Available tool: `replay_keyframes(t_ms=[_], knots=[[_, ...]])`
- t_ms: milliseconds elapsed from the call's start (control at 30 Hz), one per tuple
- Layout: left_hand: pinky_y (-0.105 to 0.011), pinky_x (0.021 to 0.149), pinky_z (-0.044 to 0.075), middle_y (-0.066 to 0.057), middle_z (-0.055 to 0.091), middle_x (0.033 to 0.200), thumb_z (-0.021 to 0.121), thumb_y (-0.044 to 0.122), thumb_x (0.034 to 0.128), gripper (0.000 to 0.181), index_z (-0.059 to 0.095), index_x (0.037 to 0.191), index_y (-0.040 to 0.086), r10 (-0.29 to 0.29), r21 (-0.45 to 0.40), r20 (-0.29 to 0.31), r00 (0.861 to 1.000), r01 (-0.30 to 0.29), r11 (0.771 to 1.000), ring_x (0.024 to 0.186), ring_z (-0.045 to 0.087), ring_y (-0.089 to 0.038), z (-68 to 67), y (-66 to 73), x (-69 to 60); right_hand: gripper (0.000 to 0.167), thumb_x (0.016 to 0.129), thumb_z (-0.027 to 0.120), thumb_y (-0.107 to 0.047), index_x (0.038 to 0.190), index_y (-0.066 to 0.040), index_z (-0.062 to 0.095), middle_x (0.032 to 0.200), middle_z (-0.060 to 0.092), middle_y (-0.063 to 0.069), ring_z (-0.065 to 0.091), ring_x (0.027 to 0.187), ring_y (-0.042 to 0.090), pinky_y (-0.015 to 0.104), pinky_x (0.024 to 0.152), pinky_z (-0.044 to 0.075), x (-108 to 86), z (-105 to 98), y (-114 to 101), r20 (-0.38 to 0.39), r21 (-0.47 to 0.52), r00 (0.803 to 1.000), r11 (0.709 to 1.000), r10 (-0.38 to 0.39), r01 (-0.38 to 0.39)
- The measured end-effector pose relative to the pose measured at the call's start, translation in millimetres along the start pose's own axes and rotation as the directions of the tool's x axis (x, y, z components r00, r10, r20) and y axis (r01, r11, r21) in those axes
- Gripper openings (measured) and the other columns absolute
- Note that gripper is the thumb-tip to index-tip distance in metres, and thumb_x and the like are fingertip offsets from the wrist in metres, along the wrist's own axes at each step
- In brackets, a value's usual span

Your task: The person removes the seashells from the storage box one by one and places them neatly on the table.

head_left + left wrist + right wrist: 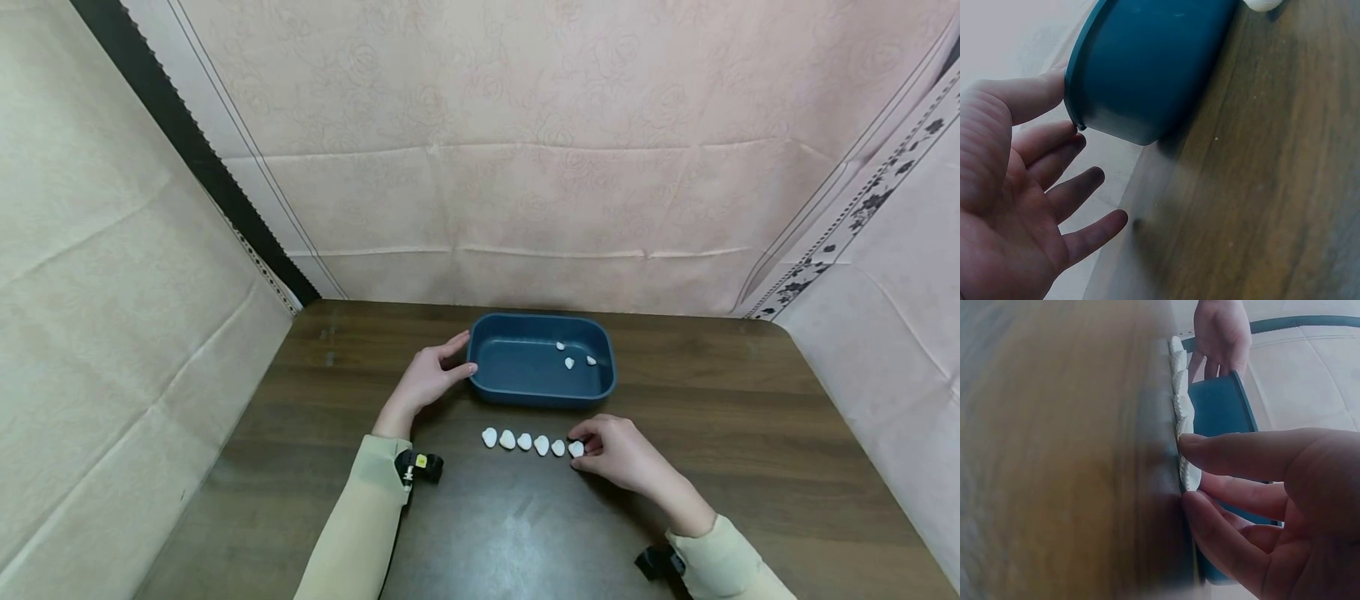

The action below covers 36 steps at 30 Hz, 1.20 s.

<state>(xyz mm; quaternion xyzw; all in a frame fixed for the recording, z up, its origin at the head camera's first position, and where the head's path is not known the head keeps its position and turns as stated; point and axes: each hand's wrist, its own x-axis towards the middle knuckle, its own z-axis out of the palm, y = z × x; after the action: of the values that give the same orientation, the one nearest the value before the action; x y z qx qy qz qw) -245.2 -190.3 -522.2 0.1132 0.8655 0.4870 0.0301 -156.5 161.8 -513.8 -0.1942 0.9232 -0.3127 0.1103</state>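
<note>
A dark blue rectangular tray [540, 398] stands on the table, with three small white shells [569, 363] inside towards its right. My left hand [427, 379] touches the tray's left end with thumb and fingertips at the rim, its other fingers spread in the left wrist view. In front of the tray, several white shells [524, 442] lie in a row, small gaps between them. At the row's right end, my right hand [618, 454] pinches a white shell [1191, 475] between thumb and finger, down at the tabletop. Ridged edges show on the shells in the right wrist view.
The brown wooden table [360, 333] reaches back to a pale patterned cloth [555, 208]. More pale cloth [135, 317] hangs along the left side, and another cloth [885, 292] hangs at the right. Each wrist wears a small black camera [429, 467].
</note>
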Motion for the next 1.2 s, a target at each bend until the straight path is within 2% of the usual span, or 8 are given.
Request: replay_keyframes(t_ms=[267, 567, 733, 867, 967, 1100, 1200], knots=[[-0.053, 0.126, 0.031, 0.006, 0.049, 0.163, 0.075, 0.027, 0.1032, 0.063, 0.052, 0.160, 0.015, -0.001, 0.001, -0.006, 1.000, 0.001, 1.000, 0.155, 0.039, -0.023, -2.0, -0.3, 0.3, 0.029, 0.083, 0.093, -0.012, 0.109, -0.008, 0.081, 0.096, 0.071, 0.000, 0.064, 0.082, 0.009, 0.028, 0.072, 0.057, 1.9, -2, 1, 0.014, 0.002, 0.999, 0.999, -0.034, 0.034], [-0.054, 0.126, 0.031, 0.005, 0.048, 0.164, 0.075, 0.027, 0.1031, 0.063, 0.051, 0.161, 0.015, 0.003, 0.016, -0.009, 1.000, -0.002, 1.000, 0.155, 0.039, -0.024, -3.4, -1.5, 0.7, 0.030, 0.084, 0.092, -0.013, 0.112, -0.008, 0.080, 0.100, 0.072, 0.000, 0.066, 0.084, 0.010, 0.030, 0.074, 0.058, 2.6, -7, 2, 0.039, 0.028, 0.999, 0.999, -0.029, 0.028], [-0.054, 0.125, 0.032, 0.004, 0.048, 0.164, 0.075, 0.027, 0.1028, 0.064, 0.051, 0.160, 0.014, 0.013, 0.018, -0.008, 1.000, -0.013, 1.000, 0.155, 0.040, -0.024, -3.3, -0.5, 0.6, 0.031, 0.089, 0.089, -0.014, 0.117, -0.008, 0.079, 0.108, 0.076, 0.002, 0.070, 0.091, 0.014, 0.032, 0.079, 0.060, 0.8, -22, 2, 0.049, 0.095, 0.998, 0.995, -0.040, 0.035], [-0.054, 0.125, 0.032, 0.005, 0.049, 0.164, 0.076, 0.029, 0.1026, 0.063, 0.052, 0.160, 0.016, 0.003, 0.017, -0.013, 1.000, -0.003, 1.000, 0.155, 0.040, -0.024, -3.5, -0.2, -0.4, 0.032, 0.093, 0.085, -0.016, 0.123, -0.006, 0.077, 0.115, 0.077, 0.008, 0.071, 0.097, 0.017, 0.035, 0.085, 0.061, 1.9, -39, 2, 0.007, 0.160, 0.999, 0.986, -0.053, 0.052], [-0.054, 0.125, 0.032, 0.006, 0.048, 0.164, 0.075, 0.029, 0.1029, 0.063, 0.052, 0.160, 0.017, -0.002, 0.022, -0.011, 1.000, 0.002, 1.000, 0.155, 0.040, -0.024, -3.1, -1.6, -0.7, 0.033, 0.096, 0.083, -0.019, 0.126, -0.007, 0.076, 0.119, 0.076, 0.009, 0.071, 0.101, 0.019, 0.033, 0.088, 0.061, 8.5, -49, 2, -0.037, 0.210, 0.998, 0.976, -0.054, 0.061], [-0.054, 0.125, 0.032, 0.006, 0.048, 0.164, 0.075, 0.029, 0.1033, 0.063, 0.051, 0.161, 0.018, 0.004, 0.027, -0.002, 1.000, -0.004, 1.000, 0.155, 0.040, -0.023, -0.7, -2.3, -0.1, 0.032, 0.099, 0.080, -0.018, 0.130, -0.011, 0.076, 0.122, 0.076, 0.011, 0.071, 0.104, 0.021, 0.031, 0.089, 0.061, 27.5, -56, -1, -0.091, 0.230, 0.994, 0.970, -0.066, 0.085], [-0.054, 0.125, 0.032, 0.006, 0.048, 0.164, 0.075, 0.029, 0.1033, 0.063, 0.051, 0.161, 0.018, 0.000, 0.025, -0.005, 1.000, 0.000, 1.000, 0.155, 0.040, -0.023, 0.8, -0.9, 0.4, 0.031, 0.101, 0.077, -0.015, 0.132, -0.011, 0.075, 0.124, 0.075, 0.015, 0.070, 0.107, 0.025, 0.037, 0.091, 0.061, 47.0, -59, -5, -0.114, 0.223, 0.992, 0.971, -0.057, 0.081]])
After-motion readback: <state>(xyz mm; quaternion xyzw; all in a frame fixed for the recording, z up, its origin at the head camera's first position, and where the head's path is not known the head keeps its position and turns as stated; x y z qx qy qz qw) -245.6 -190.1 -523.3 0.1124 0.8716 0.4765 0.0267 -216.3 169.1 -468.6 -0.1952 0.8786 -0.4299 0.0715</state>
